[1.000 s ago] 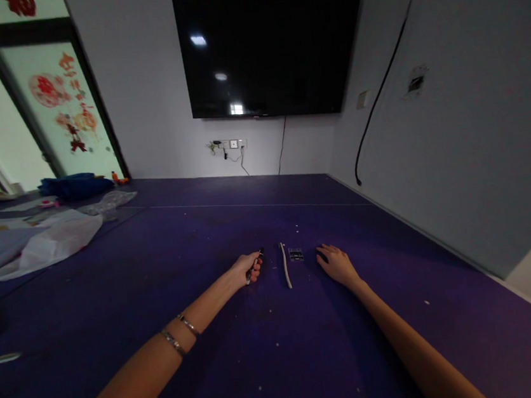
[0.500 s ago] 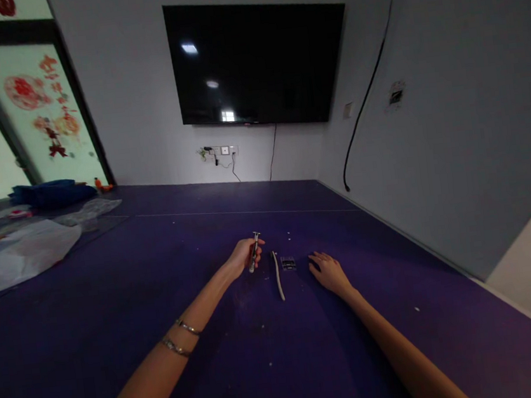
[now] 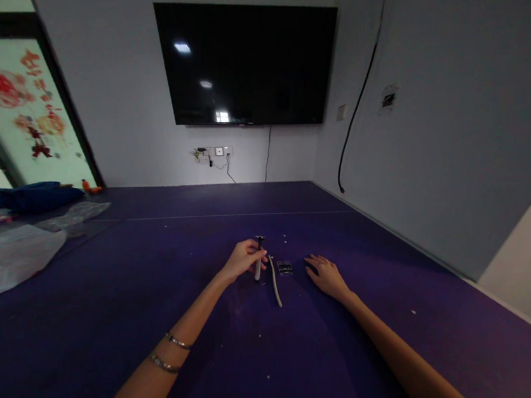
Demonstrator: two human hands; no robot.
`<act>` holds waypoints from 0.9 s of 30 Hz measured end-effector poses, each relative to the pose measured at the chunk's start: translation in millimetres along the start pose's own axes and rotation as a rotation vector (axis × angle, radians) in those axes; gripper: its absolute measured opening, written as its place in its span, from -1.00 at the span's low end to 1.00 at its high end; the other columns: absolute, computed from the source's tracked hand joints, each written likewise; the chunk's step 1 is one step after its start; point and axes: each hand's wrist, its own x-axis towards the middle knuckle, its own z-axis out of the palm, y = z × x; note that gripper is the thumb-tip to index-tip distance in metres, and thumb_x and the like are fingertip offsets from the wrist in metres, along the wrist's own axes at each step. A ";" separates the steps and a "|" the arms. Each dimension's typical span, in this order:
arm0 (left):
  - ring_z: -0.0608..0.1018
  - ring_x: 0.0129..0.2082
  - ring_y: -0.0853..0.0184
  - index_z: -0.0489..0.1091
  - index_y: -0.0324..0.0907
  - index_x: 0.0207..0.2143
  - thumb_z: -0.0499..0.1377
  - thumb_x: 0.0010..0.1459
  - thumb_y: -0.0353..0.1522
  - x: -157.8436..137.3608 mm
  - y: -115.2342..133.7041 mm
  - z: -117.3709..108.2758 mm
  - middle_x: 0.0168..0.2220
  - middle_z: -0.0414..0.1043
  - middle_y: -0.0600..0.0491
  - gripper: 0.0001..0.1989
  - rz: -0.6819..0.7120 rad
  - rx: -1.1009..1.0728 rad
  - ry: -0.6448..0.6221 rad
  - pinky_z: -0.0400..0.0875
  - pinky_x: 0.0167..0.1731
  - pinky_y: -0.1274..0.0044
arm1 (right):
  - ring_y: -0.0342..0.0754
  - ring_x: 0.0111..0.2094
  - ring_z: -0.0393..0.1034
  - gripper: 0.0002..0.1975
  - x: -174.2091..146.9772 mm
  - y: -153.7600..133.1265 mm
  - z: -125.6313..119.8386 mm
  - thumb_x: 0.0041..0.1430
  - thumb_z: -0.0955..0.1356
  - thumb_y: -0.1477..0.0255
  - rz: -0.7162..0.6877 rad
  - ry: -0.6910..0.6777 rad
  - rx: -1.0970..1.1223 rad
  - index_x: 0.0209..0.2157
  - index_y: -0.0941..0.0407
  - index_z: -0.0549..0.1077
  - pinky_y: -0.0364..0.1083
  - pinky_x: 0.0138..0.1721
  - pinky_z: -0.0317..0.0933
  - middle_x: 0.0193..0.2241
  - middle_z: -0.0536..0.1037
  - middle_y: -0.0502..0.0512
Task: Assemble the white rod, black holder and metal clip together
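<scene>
My left hand (image 3: 247, 260) pinches what looks like a razor (image 3: 258, 267), with a narrow T-shaped head at the top and a pale lower handle. It is held nearly upright over the purple surface (image 3: 195, 386). Just right of it lies a thin, pale, slightly curved stick (image 3: 276, 287); its far end is too small to make out. A small clear and dark flat piece (image 3: 285, 267), perhaps a pack, lies between that stick and my right hand (image 3: 326, 275). The right hand rests palm down with its fingers stretched out, holding nothing.
Clear plastic sheeting (image 3: 17, 256) and a dark blue bundle (image 3: 37, 196) lie at the left, beside a small orange item (image 3: 89, 187). A black cable (image 3: 356, 112) hangs down the right wall. A television (image 3: 250, 63) is mounted on the back wall. Small white specks dot the surface.
The razor has been turned in my left hand, so more of its pale handle shows below the fingers. My right hand stays resting on the surface. The view has shifted slightly.
</scene>
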 end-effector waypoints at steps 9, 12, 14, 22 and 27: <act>0.53 -0.59 0.34 0.12 -0.20 -0.43 0.18 0.01 -0.41 -3.3 7.4 4.9 -0.52 0.45 0.05 -0.78 0.017 0.046 0.048 0.34 -0.71 0.60 | -0.02 -0.27 0.44 -0.69 -0.6 -63.2 -40.8 0.18 0.18 0.31 -0.006 0.068 0.004 -0.30 0.08 0.51 -0.08 -0.21 0.21 -0.32 0.56 0.11; 0.54 -0.58 0.34 0.11 -0.19 -0.44 0.19 0.00 -0.40 -3.3 7.7 4.7 -0.52 0.45 0.06 -0.77 0.048 0.051 0.038 0.33 -0.70 0.62 | 0.01 -0.36 0.47 -0.63 -2.3 -100.9 -40.4 0.15 0.19 0.18 0.016 -0.128 -0.046 -0.40 0.07 0.52 -0.11 -0.36 0.22 -0.42 0.57 0.13; 0.54 -0.58 0.34 0.11 -0.18 -0.44 0.20 -0.02 -0.39 -3.2 7.8 4.9 -0.52 0.45 0.07 -0.76 0.069 0.048 0.027 0.32 -0.69 0.62 | 0.06 -0.34 0.48 -0.60 -2.8 -117.0 -34.0 0.14 0.19 0.14 0.015 -0.186 -0.091 -0.41 0.09 0.53 -0.09 -0.37 0.23 -0.40 0.57 0.18; 0.54 -0.54 0.35 0.16 -0.20 -0.46 0.21 -0.05 -0.39 -5.8 12.4 8.1 -0.53 0.46 0.07 -0.78 0.165 0.088 -0.007 0.34 -0.59 0.59 | 0.11 -0.25 0.47 -0.64 -2.7 -128.9 -12.8 0.16 0.17 0.31 0.018 -0.252 -0.163 -0.30 0.19 0.52 -0.03 -0.28 0.26 -0.30 0.56 0.29; 0.53 -0.51 0.36 0.15 -0.20 -0.49 0.23 -0.08 -0.40 -6.3 15.9 6.8 -0.55 0.45 0.07 -0.76 0.227 0.067 -0.012 0.35 -0.54 0.58 | 0.09 -0.32 0.48 -0.63 3.3 -111.2 -39.5 0.19 0.16 0.31 0.055 -0.195 -0.114 -0.35 0.19 0.52 -0.06 -0.34 0.26 -0.36 0.56 0.28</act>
